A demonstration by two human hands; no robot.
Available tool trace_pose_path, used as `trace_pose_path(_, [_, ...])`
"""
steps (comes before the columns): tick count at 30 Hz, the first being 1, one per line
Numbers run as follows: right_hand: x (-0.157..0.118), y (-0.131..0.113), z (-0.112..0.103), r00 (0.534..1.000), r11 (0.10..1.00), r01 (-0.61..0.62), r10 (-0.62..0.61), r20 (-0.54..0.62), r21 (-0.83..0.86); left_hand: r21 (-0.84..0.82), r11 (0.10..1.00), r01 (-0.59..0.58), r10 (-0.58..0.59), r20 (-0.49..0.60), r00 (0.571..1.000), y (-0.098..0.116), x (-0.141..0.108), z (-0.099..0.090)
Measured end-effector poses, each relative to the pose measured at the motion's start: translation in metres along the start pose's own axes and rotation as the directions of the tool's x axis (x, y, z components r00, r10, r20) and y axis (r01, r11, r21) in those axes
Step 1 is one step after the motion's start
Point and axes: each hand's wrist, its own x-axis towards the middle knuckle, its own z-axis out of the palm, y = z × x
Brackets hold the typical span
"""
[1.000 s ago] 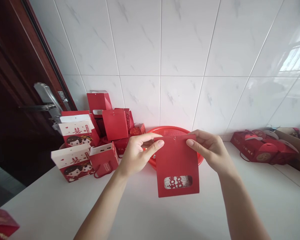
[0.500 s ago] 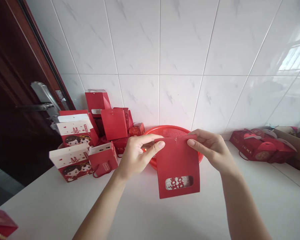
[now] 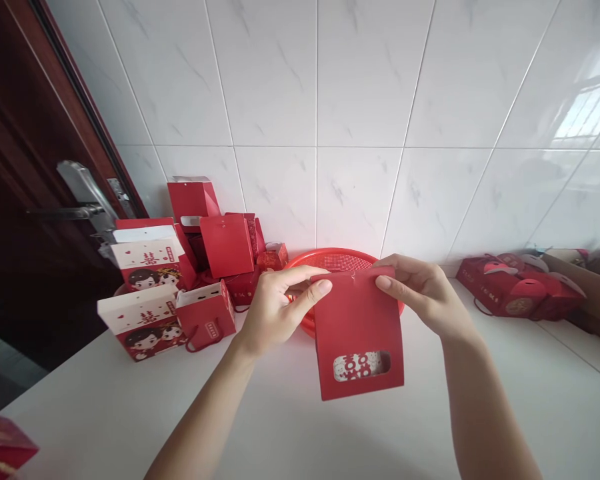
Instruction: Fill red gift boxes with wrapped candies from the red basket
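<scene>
Between my two hands hangs a red paper gift box [image 3: 357, 313], held above the white table. Its narrow top edge has a small hole in the middle, and a rounded window low on its front shows white and red printing inside. My left hand [image 3: 280, 303] pinches the top left corner between thumb and fingers. At the top right corner, my right hand [image 3: 420, 293] pinches the same edge. Behind the box, partly hidden by it and by my hands, sits a red plastic basket [image 3: 337, 256]; most of its inside is out of sight.
Several red and white gift boxes [image 3: 225, 247] are piled at the left against the tiled wall [image 3: 275, 80]. More red boxes [image 3: 520, 287] lie at the right beside a cardboard box [image 3: 597, 290]. A dark door [image 3: 25, 133] with a metal handle borders the left side.
The red gift box has shifted very slightly to the right and down in the view. Both hands keep the same pinch on its top edge.
</scene>
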Motion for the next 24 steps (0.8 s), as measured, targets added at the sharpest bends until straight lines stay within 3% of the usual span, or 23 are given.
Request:
trace_pose_path(5, [-0.003,0.001,-0.008,0.999,0.999,0.026,-0.025,0.021,-0.024,-0.009,1.000,-0.002,0.003,0.082,0.997,0.001,0.000,0.002])
trace_pose_path(11, [-0.017,0.005,-0.033,0.998,0.999,-0.037,0.038,0.044,-0.018,0.057,0.998,-0.012,-0.005,0.296,0.955,0.005,-0.004,0.011])
trace_pose_path(18, [-0.045,0.034,-0.086,0.972,0.973,-0.182,0.156,-0.177,-0.141,0.020,0.990,-0.140,0.128,0.295,0.947,0.009,-0.009,0.016])
trace_pose_path(21, [-0.059,0.055,-0.104,0.933,0.953,-0.255,0.199,-0.299,-0.163,-0.035,0.981,-0.190,0.188,0.407,0.894,0.018,-0.013,0.020])
trace_pose_path(24, [-0.074,0.073,-0.113,0.905,0.940,-0.316,0.258,-0.338,-0.129,-0.098,0.977,-0.189,0.211,0.579,0.788,0.023,-0.023,0.030])
